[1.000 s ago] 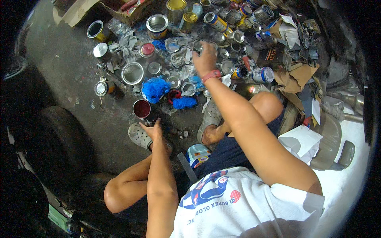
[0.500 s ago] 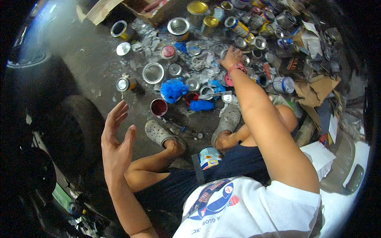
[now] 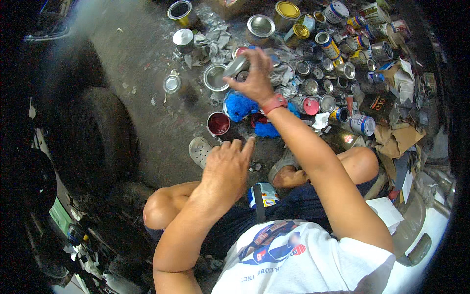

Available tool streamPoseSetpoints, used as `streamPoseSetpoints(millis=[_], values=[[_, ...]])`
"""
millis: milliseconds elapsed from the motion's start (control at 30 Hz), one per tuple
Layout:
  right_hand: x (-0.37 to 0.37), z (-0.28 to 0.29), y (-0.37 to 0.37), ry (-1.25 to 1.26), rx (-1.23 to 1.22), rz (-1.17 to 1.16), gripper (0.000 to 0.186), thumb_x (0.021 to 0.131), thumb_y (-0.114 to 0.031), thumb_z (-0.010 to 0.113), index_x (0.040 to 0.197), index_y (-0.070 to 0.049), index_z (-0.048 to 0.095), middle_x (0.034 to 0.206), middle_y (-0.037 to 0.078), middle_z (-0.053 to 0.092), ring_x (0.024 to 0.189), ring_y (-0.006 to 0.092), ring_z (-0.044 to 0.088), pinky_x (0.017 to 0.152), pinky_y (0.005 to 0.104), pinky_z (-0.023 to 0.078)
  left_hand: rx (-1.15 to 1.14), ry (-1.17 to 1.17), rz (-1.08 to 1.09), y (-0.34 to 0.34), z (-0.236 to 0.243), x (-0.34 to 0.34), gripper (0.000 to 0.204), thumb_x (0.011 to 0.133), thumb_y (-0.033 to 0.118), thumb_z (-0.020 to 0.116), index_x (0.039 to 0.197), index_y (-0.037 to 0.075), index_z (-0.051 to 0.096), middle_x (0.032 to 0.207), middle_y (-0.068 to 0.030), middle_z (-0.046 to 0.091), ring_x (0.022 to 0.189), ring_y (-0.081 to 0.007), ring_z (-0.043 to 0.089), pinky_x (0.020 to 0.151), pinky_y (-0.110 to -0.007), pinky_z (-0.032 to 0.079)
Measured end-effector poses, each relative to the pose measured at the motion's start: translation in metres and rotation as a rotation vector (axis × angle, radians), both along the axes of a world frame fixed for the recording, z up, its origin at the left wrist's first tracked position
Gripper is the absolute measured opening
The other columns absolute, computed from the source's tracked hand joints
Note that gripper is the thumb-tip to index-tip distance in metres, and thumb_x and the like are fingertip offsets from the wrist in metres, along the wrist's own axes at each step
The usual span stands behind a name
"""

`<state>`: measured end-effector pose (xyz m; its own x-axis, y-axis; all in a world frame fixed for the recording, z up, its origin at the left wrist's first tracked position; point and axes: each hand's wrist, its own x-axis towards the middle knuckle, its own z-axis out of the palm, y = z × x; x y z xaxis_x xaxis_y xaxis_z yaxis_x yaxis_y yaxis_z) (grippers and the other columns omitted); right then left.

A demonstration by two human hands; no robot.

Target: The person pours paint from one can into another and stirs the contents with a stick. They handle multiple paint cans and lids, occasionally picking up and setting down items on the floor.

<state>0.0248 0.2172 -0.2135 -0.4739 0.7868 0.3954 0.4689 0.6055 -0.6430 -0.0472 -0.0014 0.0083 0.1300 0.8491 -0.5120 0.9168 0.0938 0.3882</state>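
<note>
Steadiness should help the right hand (image 3: 255, 81), pinching a tilted, silvery round metal piece (image 3: 236, 66) above the floor (image 3: 152, 134); the palm-down left hand's (image 3: 225, 166) grip is unreadable.

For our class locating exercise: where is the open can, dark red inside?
In the head view, left of centre, the can stands beyond the left hand, below-left of the larger blue wad.

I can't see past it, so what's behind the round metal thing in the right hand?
A red-topped can peeks past the round metal thing in the right hand. Anything directly behind is covered, so I can't tell.
</note>
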Motion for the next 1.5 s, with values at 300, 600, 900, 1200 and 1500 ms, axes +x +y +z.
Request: streamPoseSetpoints(millis=[300, 600, 900, 1200, 1500], values=[[-0.034, -0.035, -0.019, -0.301, 0.048, 0.198, 0.076, 0.072, -0.060, 0.093, 0.134, -0.020, 0.073, 0.152, 0.004, 0.064, 0.149, 0.0343, 0.045, 0.126, 0.0601, 0.024, 0.035, 0.032, -0.016, -0.007, 0.003, -0.002, 0.085, 0.087, 0.011, 0.077, 0.168, 0.004, 0.048, 0.127, -0.0141, 0.067, 0.122, -0.0329, 0.068, 0.102, -0.043, 0.056], [-0.028, -0.040, -0.020, -0.431, -0.007, 0.183, 0.076, 0.072, -0.058, 0.096, 0.136, -0.021, 0.078, 0.162, 0.005, 0.064, 0.147, 0.0357, 0.049, 0.122, 0.0607, 0.032, 0.065, 0.034, -0.012, -0.012, 0.006, -0.003, 0.083, 0.089, 0.013, 0.076, 0.166, 0.001, 0.050, 0.123, -0.0132, 0.067, 0.117, -0.0305, 0.068, 0.098, -0.042, 0.054], [-0.040, -0.035, -0.027, -0.577, -0.005, 0.178, 0.070, 0.076, -0.056, 0.096, 0.135, -0.022, 0.079, 0.163, 0.007, 0.062, 0.149, 0.0382, 0.048, 0.120, 0.0614, 0.035, 0.077, 0.020, 0.005, -0.012, 0.005, 0.000, 0.081, 0.089, 0.012, 0.076, 0.166, 0.001, 0.051, 0.123, -0.0141, 0.067, 0.116, -0.0310, 0.068, 0.097, -0.043, 0.055], [-0.011, -0.043, 0.046, -0.369, 0.018, -0.138, 0.081, 0.078, -0.038, 0.097, 0.149, -0.015, 0.064, 0.146, 0.012, 0.063, 0.137, 0.0386, 0.058, 0.114, 0.0585, 0.043, 0.051, -0.002, 0.028, -0.010, 0.007, -0.004, 0.079, 0.091, 0.011, 0.074, 0.166, 0.001, 0.051, 0.123, -0.0153, 0.067, 0.119, -0.0323, 0.068, 0.102, -0.044, 0.054], [-0.015, -0.054, 0.063, -0.482, -0.006, -0.098, 0.064, 0.078, -0.029, 0.092, 0.134, -0.011, 0.065, 0.132, 0.013, 0.065, 0.128, 0.0383, 0.063, 0.106, 0.0587, 0.048, 0.027, -0.016, 0.059, -0.004, 0.006, -0.012, 0.079, 0.093, 0.019, 0.076, 0.167, 0.005, 0.052, 0.129, -0.0161, 0.069, 0.120, -0.0341, 0.069, 0.104, -0.047, 0.056]])
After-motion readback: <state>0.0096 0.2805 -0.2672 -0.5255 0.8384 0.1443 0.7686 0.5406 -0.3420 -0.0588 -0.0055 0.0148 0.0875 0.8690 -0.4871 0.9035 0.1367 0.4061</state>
